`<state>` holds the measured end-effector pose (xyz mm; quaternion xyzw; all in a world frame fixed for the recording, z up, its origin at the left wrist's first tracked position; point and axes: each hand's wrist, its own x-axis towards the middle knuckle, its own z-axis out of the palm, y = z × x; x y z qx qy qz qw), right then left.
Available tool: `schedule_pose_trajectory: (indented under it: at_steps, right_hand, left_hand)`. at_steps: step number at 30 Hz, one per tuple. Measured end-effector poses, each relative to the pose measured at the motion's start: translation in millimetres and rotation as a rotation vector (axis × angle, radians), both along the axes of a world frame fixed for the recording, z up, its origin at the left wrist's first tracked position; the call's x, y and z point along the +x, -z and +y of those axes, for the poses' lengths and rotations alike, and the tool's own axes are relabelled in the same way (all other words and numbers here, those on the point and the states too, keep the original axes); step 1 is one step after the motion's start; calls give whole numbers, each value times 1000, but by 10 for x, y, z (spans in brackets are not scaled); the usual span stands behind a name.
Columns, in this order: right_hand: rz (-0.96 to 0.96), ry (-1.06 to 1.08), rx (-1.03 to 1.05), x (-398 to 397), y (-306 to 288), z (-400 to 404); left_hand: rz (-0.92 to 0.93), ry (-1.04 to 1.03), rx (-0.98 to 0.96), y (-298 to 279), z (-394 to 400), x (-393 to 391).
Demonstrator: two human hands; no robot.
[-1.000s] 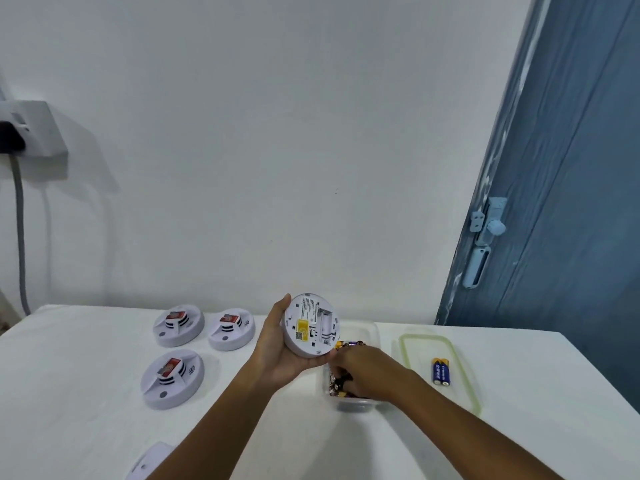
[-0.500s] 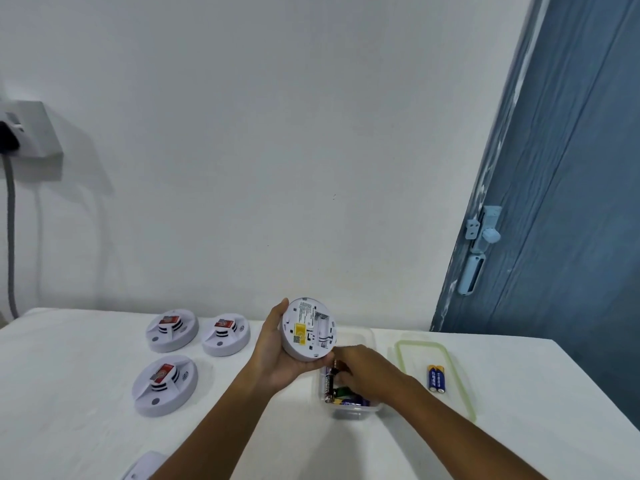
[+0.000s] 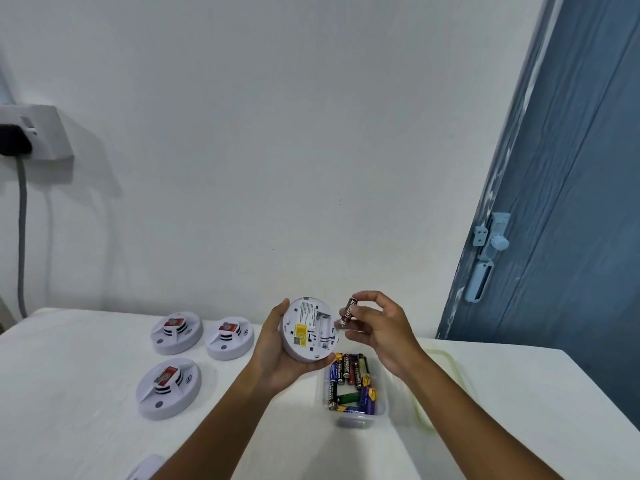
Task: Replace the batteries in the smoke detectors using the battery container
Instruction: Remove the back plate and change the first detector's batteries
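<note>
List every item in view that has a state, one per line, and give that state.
held smoke detector: underside up, battery bay open and empty
red battery: pinched, lifted beside the bay
left hand: grips the detector
right hand: pinches the battery
battery container: uncovered, holding batteries
lid: off, lying beside the container
three table detectors: resting face up
door latch: cannot tell

Three detectors [image 3: 176, 332] lie left of the battery container [image 3: 353, 389]; lid [image 3: 446, 368] right.
</note>
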<state>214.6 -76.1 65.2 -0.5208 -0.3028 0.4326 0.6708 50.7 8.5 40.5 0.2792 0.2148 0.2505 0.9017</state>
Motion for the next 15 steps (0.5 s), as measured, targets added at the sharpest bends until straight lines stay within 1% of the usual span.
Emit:
schedule_pose_trajectory:
  at_steps: [3,5,7,9,12,13,15]
  right_hand:
    - [55,-60,-29,-30,-27,7]
    - [-11,-90,-72,-52,-38,1]
    - [-185,-67,-100,-72,-38,-9]
    - [-391,-14,-100,-91,-40,-17]
    - [-659,11,-92,-108,-18,10]
    - [-711,22,-92,-109,-11,21]
    - [-704,46,-74,-98,-1,47]
  left_hand:
    - [13,-9,9,-10,-3,6]
    - [18,-5,15,-12,2,7]
    - [24,-9,24,-2,11,2]
    - [30,-8,32,15,26,-5]
    - [31,-1,32,22,27,-10]
    - [32,1,29,25,26,-8]
    - [33,7,22,20,20,-5]
